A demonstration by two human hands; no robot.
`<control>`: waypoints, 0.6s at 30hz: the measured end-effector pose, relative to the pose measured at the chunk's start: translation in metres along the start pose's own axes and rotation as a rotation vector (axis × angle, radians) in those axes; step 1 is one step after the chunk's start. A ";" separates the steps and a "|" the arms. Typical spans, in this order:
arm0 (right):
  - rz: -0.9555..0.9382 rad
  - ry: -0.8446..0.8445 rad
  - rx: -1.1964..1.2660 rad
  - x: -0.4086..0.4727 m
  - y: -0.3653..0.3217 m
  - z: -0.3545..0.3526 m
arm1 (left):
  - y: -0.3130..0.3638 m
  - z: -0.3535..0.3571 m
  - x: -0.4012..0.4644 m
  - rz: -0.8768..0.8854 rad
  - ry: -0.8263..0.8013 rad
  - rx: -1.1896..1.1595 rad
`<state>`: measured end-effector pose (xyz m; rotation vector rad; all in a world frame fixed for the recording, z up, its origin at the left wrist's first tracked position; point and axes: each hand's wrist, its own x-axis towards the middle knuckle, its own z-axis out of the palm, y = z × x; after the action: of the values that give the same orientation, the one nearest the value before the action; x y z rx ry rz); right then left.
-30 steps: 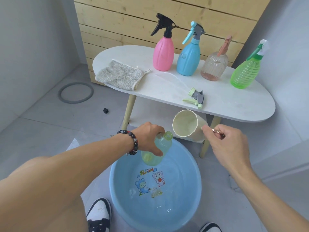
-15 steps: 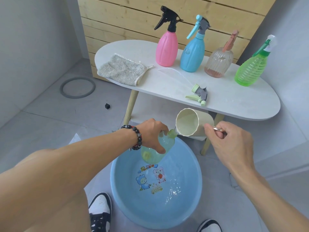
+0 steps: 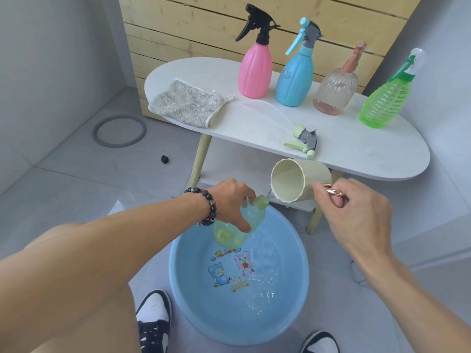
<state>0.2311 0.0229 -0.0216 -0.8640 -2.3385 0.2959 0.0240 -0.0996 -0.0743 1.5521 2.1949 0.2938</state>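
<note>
My left hand grips a pale green clear bottle without its spray head, tilted over a blue basin on the floor. My right hand pinches the rose-gold handle of a cream cup, tipped on its side. The cup's lip touches the bottle's open neck, and a thin stream of water runs from cup to neck. The basin holds shallow water over cartoon pictures. A loose green and grey spray head with a thin tube lies on the white table.
On the table stand a pink spray bottle, a blue one, a clear ribbed one and a green one, with a grey cloth at the left. A grey ring lies on the floor. My shoes flank the basin.
The cup has tipped further and moved to the bottle's neck, and water now pours from it. The bottle has risen slightly with my left hand.
</note>
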 end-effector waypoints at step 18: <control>-0.228 0.183 -0.126 -0.001 0.011 0.008 | -0.001 0.003 0.000 -0.032 -0.044 0.024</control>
<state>0.2326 0.0309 -0.0330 -0.6437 -2.2738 -0.0254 0.0246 -0.1005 -0.0779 1.5202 2.1950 0.2222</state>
